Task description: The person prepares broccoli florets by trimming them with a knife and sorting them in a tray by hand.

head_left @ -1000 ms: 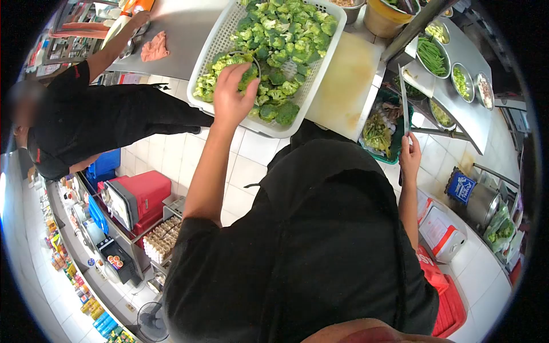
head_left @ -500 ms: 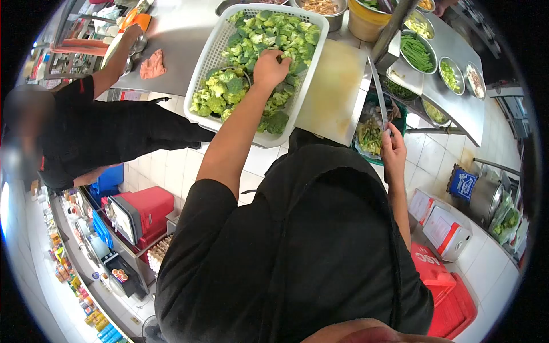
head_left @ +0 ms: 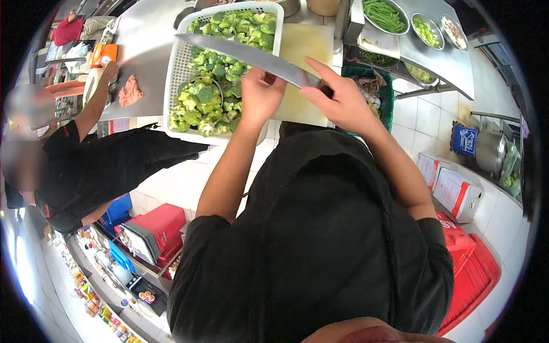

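My right hand (head_left: 343,103) grips a long kitchen knife (head_left: 237,50) by its handle, index finger stretched out and thumb beside the blade. The blade points left, passing above the white perforated basket (head_left: 171,94) and the broccoli florets (head_left: 237,27) in it. My left hand (head_left: 263,94) is closed just below the blade, at the basket's right side. Whatever lies inside its curled fingers is hidden. A round metal rim (head_left: 220,86) shows among the nearer florets. Beneath my hands and the knife lies a pale, stained cutting board (head_left: 311,43), right of the basket.
A co-worker in black (head_left: 97,154) stands at left, reaching over the steel counter (head_left: 150,43), where a pink cloth (head_left: 131,91) lies. At right are bowls of green beans (head_left: 384,16) and chopped greens (head_left: 426,31). Below the board's right side stands a green bin (head_left: 386,106).
My right hand has brought the knife from the right side up and left, over the board and basket. My left hand has drawn back from the broccoli towards me. The view has shifted.
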A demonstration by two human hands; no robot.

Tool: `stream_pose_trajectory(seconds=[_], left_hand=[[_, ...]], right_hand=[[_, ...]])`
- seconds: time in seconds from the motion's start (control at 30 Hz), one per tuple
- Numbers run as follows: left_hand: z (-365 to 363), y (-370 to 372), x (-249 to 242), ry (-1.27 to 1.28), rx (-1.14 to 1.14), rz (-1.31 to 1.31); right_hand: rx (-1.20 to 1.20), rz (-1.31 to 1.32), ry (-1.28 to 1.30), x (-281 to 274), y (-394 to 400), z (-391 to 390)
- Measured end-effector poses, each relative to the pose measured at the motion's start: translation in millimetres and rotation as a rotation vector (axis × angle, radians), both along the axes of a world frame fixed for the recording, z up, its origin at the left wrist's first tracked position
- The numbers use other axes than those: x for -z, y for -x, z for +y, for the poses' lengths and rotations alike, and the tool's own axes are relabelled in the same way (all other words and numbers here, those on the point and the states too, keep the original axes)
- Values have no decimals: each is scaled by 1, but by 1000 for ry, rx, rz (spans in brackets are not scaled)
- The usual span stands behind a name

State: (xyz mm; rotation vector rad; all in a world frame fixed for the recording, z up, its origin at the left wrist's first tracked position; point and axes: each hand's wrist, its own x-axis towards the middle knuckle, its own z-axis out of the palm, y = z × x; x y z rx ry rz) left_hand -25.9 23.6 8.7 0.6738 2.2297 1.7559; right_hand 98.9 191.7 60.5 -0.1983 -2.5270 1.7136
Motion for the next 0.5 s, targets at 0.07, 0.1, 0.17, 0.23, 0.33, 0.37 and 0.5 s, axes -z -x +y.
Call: stream_pose_trajectory(seconds=[0.07,0.1,0.17,0.23,0.33,0.37,0.5], left_hand=[[4,-18,-18,25,14,-62],[3,-21,-17,-7,13,-88],[-1,-26,-15,-70,7,-138],[-3,-29,-19,-88,1,-164],[-5,-34,-23,-112,-8,-203],[-4,-35,-23,-119,-10,-215],[-2,-37,-23,-165,-3,-234]], right_hand=[[-37,37,-14,-2,8,-7],[-43,58,-27,1,9,-8],[-58,103,-50,10,9,-12],[-75,85,-86,11,8,-13],[-76,126,-87,14,6,-15],[-71,153,-79,15,6,-16],[-60,122,-39,19,3,-15]])
